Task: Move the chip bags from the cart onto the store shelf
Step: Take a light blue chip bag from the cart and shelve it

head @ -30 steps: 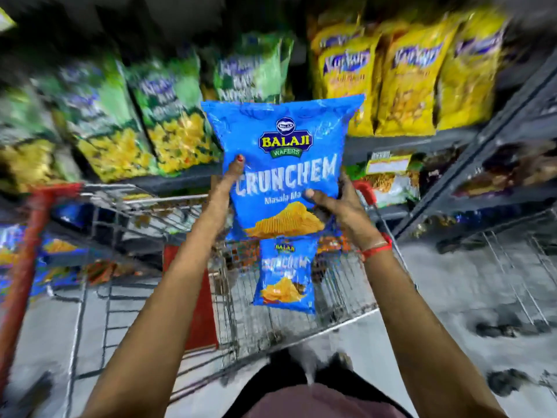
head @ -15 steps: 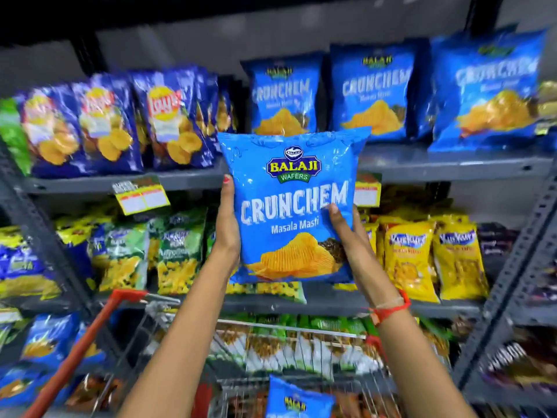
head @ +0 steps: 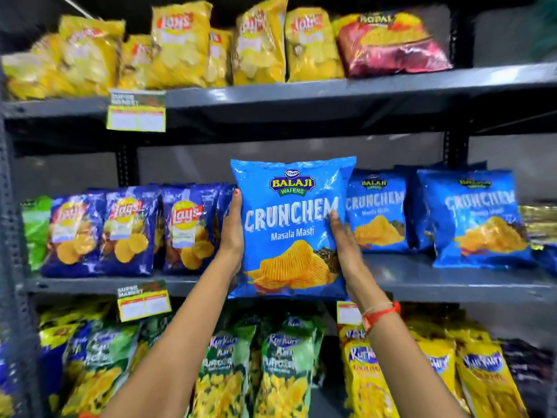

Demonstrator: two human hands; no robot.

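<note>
The left hand (head: 232, 233) is pressed flat along the left edge of a blue chip bag (head: 291, 227), thumb up near the top of that edge with a red-painted nail showing, the other fingers hidden behind the bag. The right hand (head: 346, 251) clasps the opposite edge, its thumb laid on the glossy front beside the last letter of the big white word, palm running down the side; a red thread band (head: 380, 314) circles that wrist. Held between both hands, the chip bag stands upright and puffed like a pillow, its shiny plastic film crinkled at the crimped top seam, with ridged golden chips printed low on the front. Its bottom edge overlaps the front lip of the grey metal shelf (head: 437, 282), smooth and matte; whether it rests on the board cannot be told. Just to its right stand two matching blue bags (head: 376, 212), leaning back slightly; just to its left is a row of dark blue bags (head: 126, 230) with round yellow chips on them. A yellow price tag (head: 144, 301) hangs from the shelf edge. The shelf above carries yellow bags (head: 180, 43) and one dark red bag (head: 391, 43), blurred; the one below holds green bags (head: 283, 369) and yellow ones.
</note>
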